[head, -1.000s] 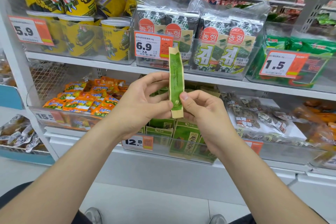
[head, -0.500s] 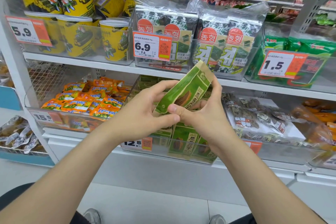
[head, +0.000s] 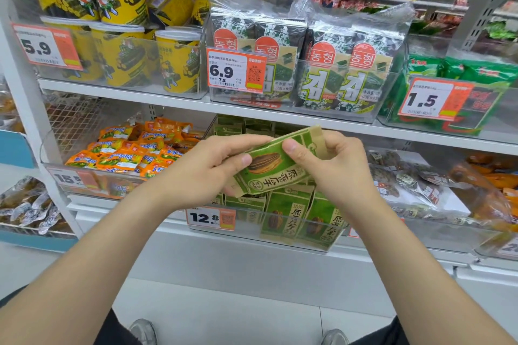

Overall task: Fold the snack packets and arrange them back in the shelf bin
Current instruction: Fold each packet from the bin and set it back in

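Packet (head: 273, 166) pinched in both hands: left hand (head: 207, 173) at its low end, right hand (head: 330, 165) at its high end, long axis slanting up rightward. It hangs above the bin (head: 246, 232) front edge, bin straight below, hands equally near.

Clear bins (head: 196, 92) carry a 5.9 tag (head: 46, 46), 6.9 tag (head: 235, 70), 1.5 tag (head: 433, 99) and 12.8 tag (head: 210, 218).
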`<state>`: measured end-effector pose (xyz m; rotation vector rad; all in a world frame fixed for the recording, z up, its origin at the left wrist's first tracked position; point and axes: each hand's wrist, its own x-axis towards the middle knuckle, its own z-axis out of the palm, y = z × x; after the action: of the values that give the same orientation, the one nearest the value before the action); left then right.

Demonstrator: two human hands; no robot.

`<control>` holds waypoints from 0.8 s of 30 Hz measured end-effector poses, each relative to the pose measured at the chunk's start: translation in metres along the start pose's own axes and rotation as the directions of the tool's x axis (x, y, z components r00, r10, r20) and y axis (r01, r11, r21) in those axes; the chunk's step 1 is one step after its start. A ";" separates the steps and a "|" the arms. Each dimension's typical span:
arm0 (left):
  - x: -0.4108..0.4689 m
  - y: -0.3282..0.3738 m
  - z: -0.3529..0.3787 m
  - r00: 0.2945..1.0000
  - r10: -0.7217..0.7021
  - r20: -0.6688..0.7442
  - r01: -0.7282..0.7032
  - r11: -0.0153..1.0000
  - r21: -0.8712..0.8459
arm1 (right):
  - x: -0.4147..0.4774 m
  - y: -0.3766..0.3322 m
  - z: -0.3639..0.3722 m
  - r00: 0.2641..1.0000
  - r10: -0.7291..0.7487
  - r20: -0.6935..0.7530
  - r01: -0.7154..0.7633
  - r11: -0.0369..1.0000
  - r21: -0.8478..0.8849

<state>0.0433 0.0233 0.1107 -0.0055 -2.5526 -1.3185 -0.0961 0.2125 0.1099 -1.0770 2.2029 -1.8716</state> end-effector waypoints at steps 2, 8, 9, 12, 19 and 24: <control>0.001 -0.004 -0.001 1.000 0.005 -0.028 -0.005 1.000 0.006 | 0.000 -0.001 -0.005 0.999 -0.046 0.016 0.047 0.998 -0.039; 0.009 -0.036 -0.004 0.991 -0.108 -0.078 0.133 0.812 0.568 | 0.002 0.013 -0.016 0.963 -0.267 0.039 0.259 0.876 -0.408; 0.011 -0.041 -0.001 0.991 -0.130 -0.036 0.121 0.741 0.660 | 0.002 0.012 -0.017 0.958 -0.282 0.052 0.278 0.868 -0.411; 0.022 -0.054 0.008 0.996 -0.086 0.020 0.036 0.598 0.800 | 0.001 0.009 -0.019 0.954 -0.291 0.069 0.295 0.876 -0.381; 0.053 -0.075 -0.003 0.972 -0.078 -0.220 0.211 0.698 0.684 | 0.004 0.011 -0.012 0.923 -0.315 0.222 0.382 0.823 -0.421; 0.062 -0.088 -0.017 0.991 -0.081 -0.106 0.125 0.846 0.518 | 0.008 0.006 0.006 0.843 -0.315 0.437 0.516 0.705 -0.487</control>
<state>-0.0238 -0.0492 0.0638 0.2889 -2.7846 -0.5902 -0.1020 0.2027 0.1065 -1.9801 2.5330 -0.9450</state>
